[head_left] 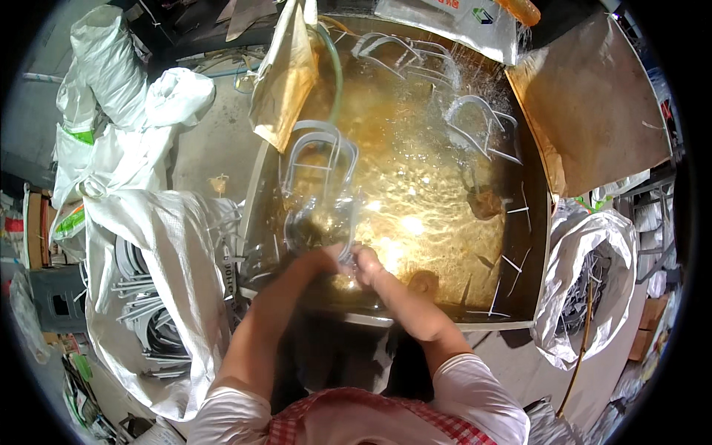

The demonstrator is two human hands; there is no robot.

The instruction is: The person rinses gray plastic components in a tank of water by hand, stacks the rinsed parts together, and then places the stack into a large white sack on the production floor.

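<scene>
Both of my hands are close together over the near left of a tank (pixel 540 245) of yellowish water. Between them is the lower end of a curved, pale plastic frame (pixel 288 230), blurred by water and movement. My left hand (pixel 331 256) is closed at its near edge. My right hand (pixel 365 264) is closed beside it, with the fingers partly hidden. Just beyond, another arched white frame with a crossbar (pixel 320 139) leans at the tank's left side. More arched frames lie in the water at the far side (pixel 404 55) and far right (pixel 482 126).
A white woven sack (pixel 178 245) on the left holds several grey arched frames (pixel 152 319). Another open sack (pixel 552 337) stands right of the tank. A stained board (pixel 601 104) rises at the right rim, and a stained sheet (pixel 285 81) hangs at the left. White strips (pixel 512 263) lie along the tank's right side.
</scene>
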